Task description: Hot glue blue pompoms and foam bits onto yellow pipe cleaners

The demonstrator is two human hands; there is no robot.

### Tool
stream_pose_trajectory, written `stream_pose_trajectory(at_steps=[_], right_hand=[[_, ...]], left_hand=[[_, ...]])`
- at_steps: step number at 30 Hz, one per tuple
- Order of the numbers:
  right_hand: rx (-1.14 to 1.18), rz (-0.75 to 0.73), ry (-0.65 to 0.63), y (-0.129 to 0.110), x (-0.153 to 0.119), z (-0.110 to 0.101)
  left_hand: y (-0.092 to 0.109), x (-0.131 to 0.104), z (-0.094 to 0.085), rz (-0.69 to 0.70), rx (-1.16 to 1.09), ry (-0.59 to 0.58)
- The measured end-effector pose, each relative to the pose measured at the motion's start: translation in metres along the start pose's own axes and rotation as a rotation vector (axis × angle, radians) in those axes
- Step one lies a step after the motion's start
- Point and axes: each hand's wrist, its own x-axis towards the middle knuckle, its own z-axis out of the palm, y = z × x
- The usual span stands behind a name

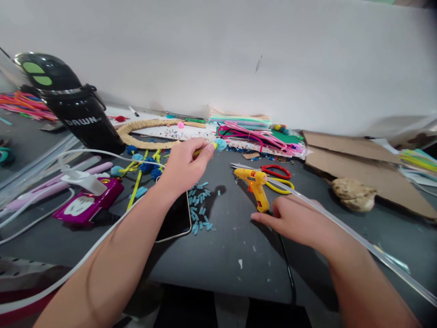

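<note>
My left hand (189, 164) pinches a thin yellow-green stem with a fluffy light-blue flower (220, 145) at its tip. It holds this above the table, over a scatter of small light-blue cut pieces (200, 207). My right hand (293, 218) is low beside the handle of a yellow hot glue gun (254, 182), one digit stretched out and the others bent, partly hidden. Whether it touches the handle I cannot tell. A long clear glue stick (344, 228) runs from the gun's back over my right wrist. Scissors (276, 172) with red and yellow handles lie behind the gun.
At left stand a black bottle (78, 114) and a purple power adapter (90, 202) with white cables. A phone (175, 218) lies under my left forearm. Blue and yellow flowers (148, 166), a wrapped ring (128, 134), pink pipe cleaners (252, 136) and cardboard (362, 168) lie around.
</note>
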Motion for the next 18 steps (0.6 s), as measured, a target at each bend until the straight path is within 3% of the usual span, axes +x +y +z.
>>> stream_pose_trajectory(at_steps=[3,9,12,16,18], right_hand=[[-0.09,0.125,0.043,0.002,0.007,-0.002],[0.062,0.076,0.303,-0.014,0.033,0.021],[0.392,-0.014,0.421,-0.011,0.041,0.027],[1.029,-0.031,0.491,-0.008,0.038,0.017],[1.23,-0.058,0.508,-0.011,0.033,0.012]], left_hand=[[-0.001,0.0,0.001,0.007,0.003,0.001],[-0.002,0.0,0.003,0.026,-0.023,-0.033],[-0.002,0.0,0.004,0.034,-0.034,-0.053],[-0.002,-0.001,0.005,0.047,-0.009,-0.061],[-0.002,-0.001,0.005,0.046,0.003,-0.066]])
